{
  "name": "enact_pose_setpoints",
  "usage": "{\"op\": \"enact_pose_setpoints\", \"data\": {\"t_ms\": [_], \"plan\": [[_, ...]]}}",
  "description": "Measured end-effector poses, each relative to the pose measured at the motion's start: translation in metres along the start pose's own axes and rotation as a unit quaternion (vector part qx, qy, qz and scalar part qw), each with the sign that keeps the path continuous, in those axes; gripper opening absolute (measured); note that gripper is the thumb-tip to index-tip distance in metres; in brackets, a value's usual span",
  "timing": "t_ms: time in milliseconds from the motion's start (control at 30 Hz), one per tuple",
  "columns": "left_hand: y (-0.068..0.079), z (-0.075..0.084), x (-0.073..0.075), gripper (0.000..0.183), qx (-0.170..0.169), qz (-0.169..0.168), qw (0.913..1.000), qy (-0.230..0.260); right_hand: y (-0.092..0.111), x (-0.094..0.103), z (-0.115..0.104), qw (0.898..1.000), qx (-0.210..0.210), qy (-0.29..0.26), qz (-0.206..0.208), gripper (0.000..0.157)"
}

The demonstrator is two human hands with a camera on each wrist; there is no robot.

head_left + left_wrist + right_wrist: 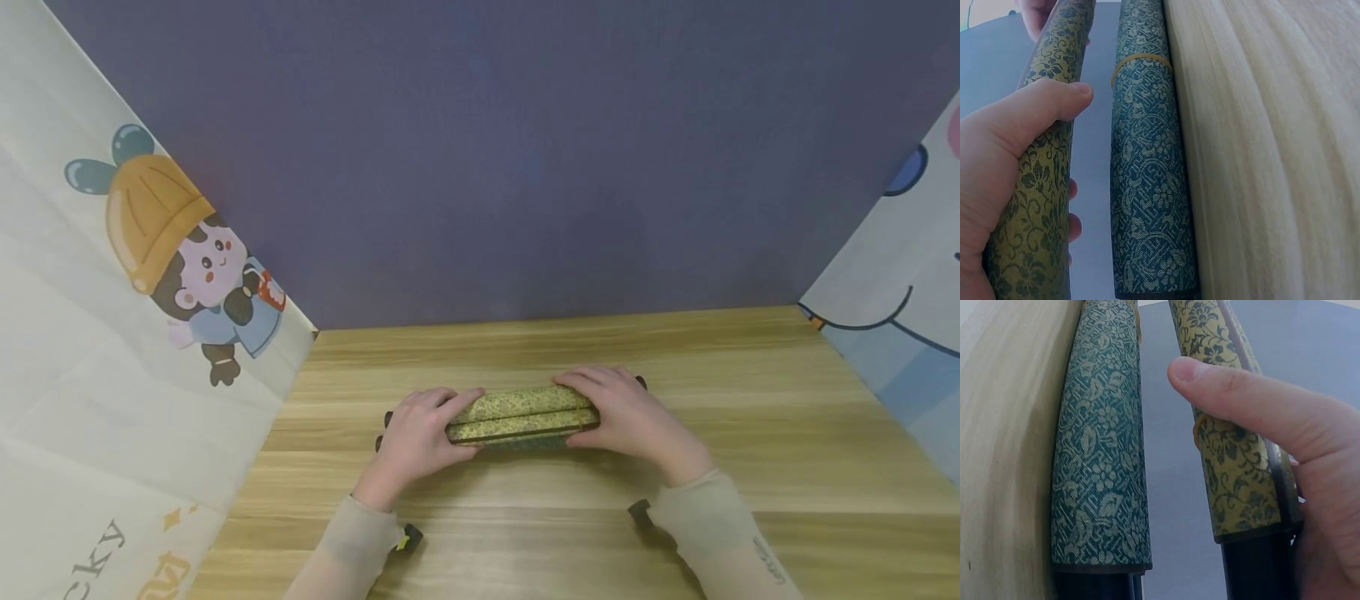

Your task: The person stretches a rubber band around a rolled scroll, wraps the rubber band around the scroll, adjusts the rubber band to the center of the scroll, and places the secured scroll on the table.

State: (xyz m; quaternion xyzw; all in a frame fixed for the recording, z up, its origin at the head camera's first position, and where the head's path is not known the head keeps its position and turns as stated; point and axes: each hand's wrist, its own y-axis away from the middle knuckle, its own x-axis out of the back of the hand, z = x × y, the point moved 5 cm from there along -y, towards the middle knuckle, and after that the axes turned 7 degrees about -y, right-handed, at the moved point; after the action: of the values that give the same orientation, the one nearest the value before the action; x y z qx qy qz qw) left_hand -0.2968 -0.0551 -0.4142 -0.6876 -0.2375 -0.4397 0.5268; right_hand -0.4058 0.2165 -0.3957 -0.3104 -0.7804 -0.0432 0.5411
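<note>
Between my two hands is a hanging scroll (525,404), rolled up in yellow-gold brocade with dark flowers. My left hand (423,429) grips its left end, with the thumb lying along the near side and fingertips showing beyond it. At the other end my right hand (626,412) holds it the same way, near a thin orange band (1197,434). A second rolled scroll, in teal brocade (1150,156), lies on the wooden table, with a tan elastic band (1142,57) around it. The wrist views show the yellow scroll raised apart from it. Black rod ends stick out of both scrolls.
The wood-grain tabletop (525,550) runs back to an upright dark blue-grey panel (525,167). White cloths with cartoon prints hang at the left (75,333) and the right (915,275). A small dark device sits at each wrist.
</note>
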Motion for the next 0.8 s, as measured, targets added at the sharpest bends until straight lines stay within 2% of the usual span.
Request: {"op": "enact_pose_setpoints", "data": {"t_ms": [267, 567, 800], "plan": [[-0.001, 0.000, 0.001, 0.088, 0.001, -0.001, 1.0000, 0.002, 0.002, 0.002, 0.004, 1.000, 0.000, -0.003, -0.002, 0.096], [0.000, -0.001, -0.001, 0.088, 0.006, -0.005, 1.0000, -0.002, 0.007, 0.009, 0.010, 1.000, -0.021, -0.012, 0.001, 0.100], [0.000, -0.002, -0.003, 0.089, 0.010, -0.011, 0.9999, -0.003, 0.010, 0.010, 0.016, 0.999, -0.031, -0.016, -0.005, 0.096]]}}
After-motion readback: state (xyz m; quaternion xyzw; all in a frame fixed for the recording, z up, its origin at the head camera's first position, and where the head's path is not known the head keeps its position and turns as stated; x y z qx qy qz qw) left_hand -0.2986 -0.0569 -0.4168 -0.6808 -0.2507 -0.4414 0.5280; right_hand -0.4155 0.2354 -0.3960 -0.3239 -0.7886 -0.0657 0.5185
